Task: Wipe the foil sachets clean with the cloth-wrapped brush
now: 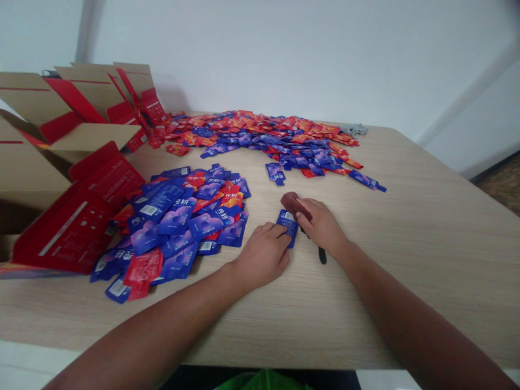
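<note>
A blue sachet [290,222] with a white label lies flat on the table, its lower part under the fingers of my left hand [266,252], which press and grip it from the left. My right hand [323,222] is closed around a brownish-red piece, perhaps a folded cloth or pad [290,200], just above the sachet's right corner. From beneath that hand a thin black strip [322,255] sticks out toward me; what it belongs to is hidden. To the left of my left hand spreads a heap of blue and red sachets [179,216].
Open cardboard boxes [93,203] with red sides line the left. A long pile of red and blue sachets [264,132] runs along the back wall, with a grey crumpled item [354,129] at its right end. Single blue sachets [276,172] lie before the pile on the wooden table [426,260].
</note>
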